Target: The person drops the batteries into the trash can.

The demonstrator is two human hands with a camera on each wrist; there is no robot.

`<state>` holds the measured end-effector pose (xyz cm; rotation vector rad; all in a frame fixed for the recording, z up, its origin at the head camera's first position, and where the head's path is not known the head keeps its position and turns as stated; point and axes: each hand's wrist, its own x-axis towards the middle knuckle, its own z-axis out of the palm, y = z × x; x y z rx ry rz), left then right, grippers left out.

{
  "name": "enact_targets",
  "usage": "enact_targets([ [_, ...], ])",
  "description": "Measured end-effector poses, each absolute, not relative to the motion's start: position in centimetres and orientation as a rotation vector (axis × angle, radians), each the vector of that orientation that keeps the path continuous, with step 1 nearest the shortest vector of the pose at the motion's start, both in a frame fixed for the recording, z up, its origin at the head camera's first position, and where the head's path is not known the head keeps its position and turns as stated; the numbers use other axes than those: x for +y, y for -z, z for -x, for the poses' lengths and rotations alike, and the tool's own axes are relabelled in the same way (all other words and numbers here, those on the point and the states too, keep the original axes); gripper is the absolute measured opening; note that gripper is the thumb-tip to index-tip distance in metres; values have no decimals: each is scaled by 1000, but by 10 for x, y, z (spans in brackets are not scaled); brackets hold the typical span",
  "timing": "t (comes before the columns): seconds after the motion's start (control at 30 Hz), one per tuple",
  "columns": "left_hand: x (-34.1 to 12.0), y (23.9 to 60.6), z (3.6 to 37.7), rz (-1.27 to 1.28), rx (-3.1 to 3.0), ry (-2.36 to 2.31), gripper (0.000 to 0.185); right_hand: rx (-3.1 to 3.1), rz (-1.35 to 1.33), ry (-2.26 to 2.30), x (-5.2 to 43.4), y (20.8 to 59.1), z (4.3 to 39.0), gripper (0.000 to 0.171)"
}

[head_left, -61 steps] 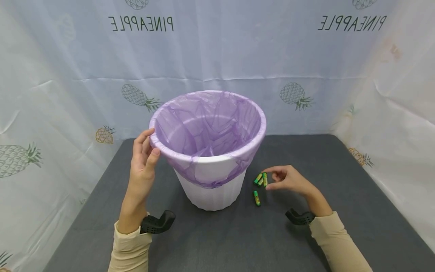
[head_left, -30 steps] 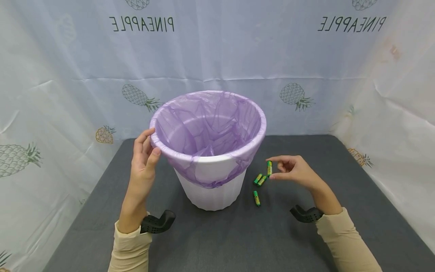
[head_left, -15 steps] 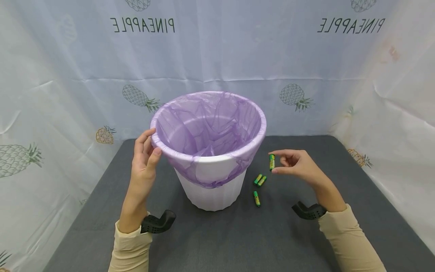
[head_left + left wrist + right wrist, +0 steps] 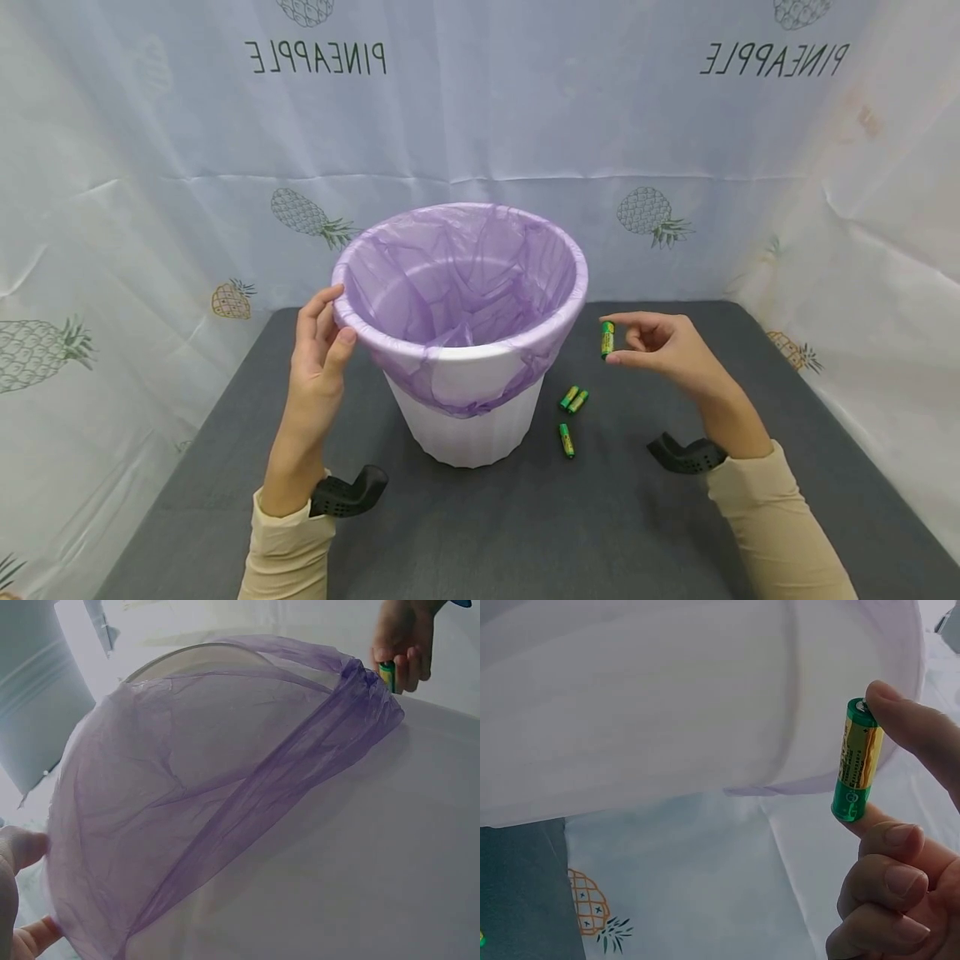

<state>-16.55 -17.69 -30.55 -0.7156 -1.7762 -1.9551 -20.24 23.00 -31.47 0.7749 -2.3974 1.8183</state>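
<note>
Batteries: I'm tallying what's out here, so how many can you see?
4. One battery is pinched end to end in the right hand. Two batteries lie side by side on the table beside the bin, and a lone battery lies nearer. Others may be hidden.

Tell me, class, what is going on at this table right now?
A person's left hand grips the rim of a white bin lined with a purple bag. Their right hand pinches one green battery end to end, upright, in the air beside the bin's rim. Three more batteries lie on the grey table by the bin's base.
</note>
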Motion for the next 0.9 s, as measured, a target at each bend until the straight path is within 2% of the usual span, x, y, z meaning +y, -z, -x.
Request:
enact_targets([
  [0.9, -177, 305, 165, 654, -1798, 1973, 45, -2333, -754, -1852, 231, 285, 199, 37],
])
